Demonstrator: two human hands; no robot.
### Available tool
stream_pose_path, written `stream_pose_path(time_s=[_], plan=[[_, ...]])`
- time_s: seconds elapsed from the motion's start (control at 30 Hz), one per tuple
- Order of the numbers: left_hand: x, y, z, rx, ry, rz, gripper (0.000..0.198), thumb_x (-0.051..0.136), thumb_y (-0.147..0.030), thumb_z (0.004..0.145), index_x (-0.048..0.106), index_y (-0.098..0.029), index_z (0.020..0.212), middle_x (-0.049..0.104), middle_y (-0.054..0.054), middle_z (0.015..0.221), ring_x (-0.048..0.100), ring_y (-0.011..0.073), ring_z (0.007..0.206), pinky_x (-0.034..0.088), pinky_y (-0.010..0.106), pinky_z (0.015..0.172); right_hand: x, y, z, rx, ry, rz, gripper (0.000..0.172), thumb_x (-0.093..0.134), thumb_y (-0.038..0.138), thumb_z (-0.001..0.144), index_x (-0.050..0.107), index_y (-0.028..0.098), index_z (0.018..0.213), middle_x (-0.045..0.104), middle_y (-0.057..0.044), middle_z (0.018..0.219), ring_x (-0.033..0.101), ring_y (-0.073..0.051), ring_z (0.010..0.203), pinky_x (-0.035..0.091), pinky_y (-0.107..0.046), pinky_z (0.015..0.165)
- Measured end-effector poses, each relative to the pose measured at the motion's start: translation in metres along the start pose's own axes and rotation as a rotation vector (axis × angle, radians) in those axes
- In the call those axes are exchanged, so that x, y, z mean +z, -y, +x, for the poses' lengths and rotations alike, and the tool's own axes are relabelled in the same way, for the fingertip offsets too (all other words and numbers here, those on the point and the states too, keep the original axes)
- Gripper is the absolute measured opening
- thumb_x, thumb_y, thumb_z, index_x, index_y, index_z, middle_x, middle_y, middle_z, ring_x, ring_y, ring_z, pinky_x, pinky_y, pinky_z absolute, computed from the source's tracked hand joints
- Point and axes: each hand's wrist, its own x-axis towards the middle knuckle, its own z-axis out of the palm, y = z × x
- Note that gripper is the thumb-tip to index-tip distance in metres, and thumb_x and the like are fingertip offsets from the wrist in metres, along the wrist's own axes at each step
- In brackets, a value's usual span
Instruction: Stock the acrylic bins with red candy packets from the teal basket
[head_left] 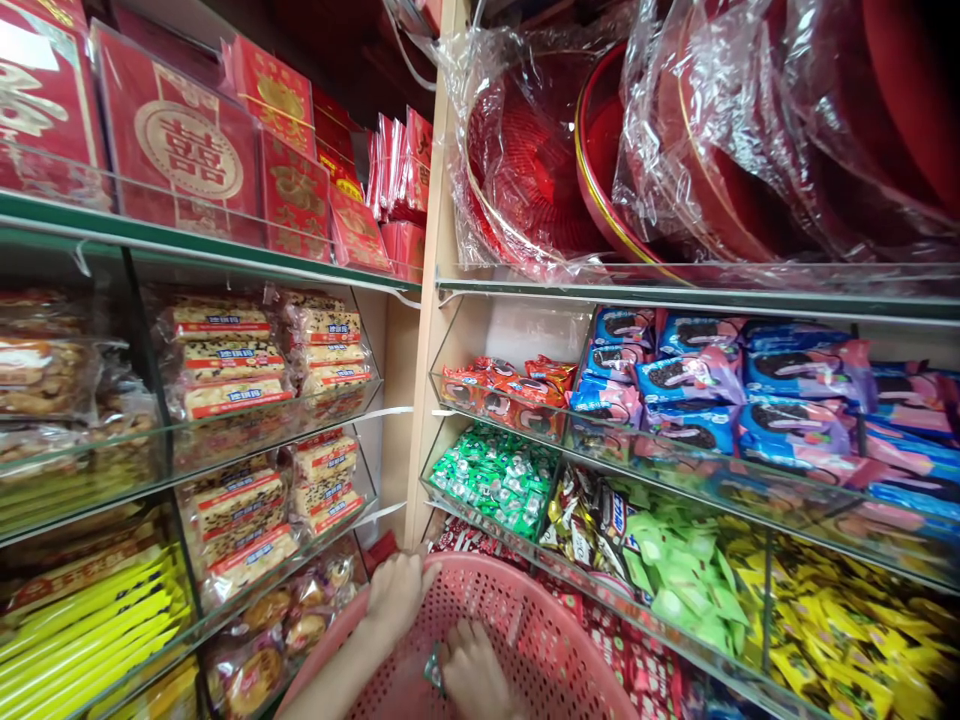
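Note:
A pink perforated plastic basket [510, 590] is at the bottom middle of the view. My left hand [397, 592] is closed over its far left rim. Down inside the basket is my right hand [474, 662], its fingers curled and slightly blurred. A small green-wrapped candy [433, 668] shows at the left edge of those fingers, apparently held by them. Just beyond the basket, a shelf bin holds a heap of similar green-wrapped candies [495, 480].
Glass-fronted shelves meet in a corner. Right bins hold blue snack packs [690, 375], pale green packets [690, 590] and yellow packets [840, 620]. Left bins hold wrapped snack bars [232, 360]. Red gift envelopes [285, 190] and plastic-wrapped red basins [525, 160] sit above.

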Motion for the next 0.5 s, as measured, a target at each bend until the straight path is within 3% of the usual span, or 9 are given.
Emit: stream_pose_path(time_s=[0.13, 0.23, 0.37, 0.5], plan=[[-0.003, -0.001, -0.001, -0.013, 0.028, -0.005, 0.046, 0.026, -0.045, 0.087, 0.060, -0.017, 0.099, 0.066, 0.013, 0.091, 0.062, 0.0246, 0.087, 0.045, 0.031, 0.068, -0.007, 0.001, -0.002, 0.002, -0.061, 0.016, 0.020, 0.047, 0.011, 0.080, 0.065, 0.012, 0.089, 0.064, -0.013, 0.088, 0.053, -0.024, 0.091, 0.038, -0.038, 0.079], [-0.003, 0.000, -0.001, -0.022, 0.030, -0.006, 0.044, 0.028, -0.044, 0.087, 0.060, -0.016, 0.096, 0.067, 0.012, 0.090, 0.062, 0.0242, 0.086, 0.045, 0.030, 0.068, -0.030, -0.003, 0.000, 0.011, -0.194, 0.018, 0.018, 0.049, 0.013, 0.080, 0.064, 0.013, 0.088, 0.064, -0.010, 0.085, 0.053, -0.023, 0.089, 0.037, -0.037, 0.081], [-0.002, 0.000, 0.001, -0.020, 0.060, 0.018, 0.044, 0.027, -0.041, 0.087, 0.061, -0.014, 0.093, 0.066, 0.013, 0.091, 0.061, 0.0244, 0.087, 0.046, 0.032, 0.071, -0.095, -0.018, 0.009, 0.047, -0.481, 0.059, 0.020, 0.041, 0.019, 0.085, 0.062, 0.018, 0.084, 0.061, -0.005, 0.079, 0.052, -0.019, 0.082, 0.035, -0.032, 0.078], [-0.002, -0.001, 0.003, -0.045, 0.071, 0.031, 0.046, 0.027, -0.041, 0.087, 0.062, -0.013, 0.093, 0.065, 0.013, 0.094, 0.060, 0.0249, 0.090, 0.045, 0.032, 0.073, -0.161, -0.044, 0.032, 0.093, -0.586, 0.069, 0.024, 0.038, 0.024, 0.088, 0.058, 0.019, 0.077, 0.057, -0.004, 0.077, 0.049, -0.018, 0.080, 0.034, -0.030, 0.073]])
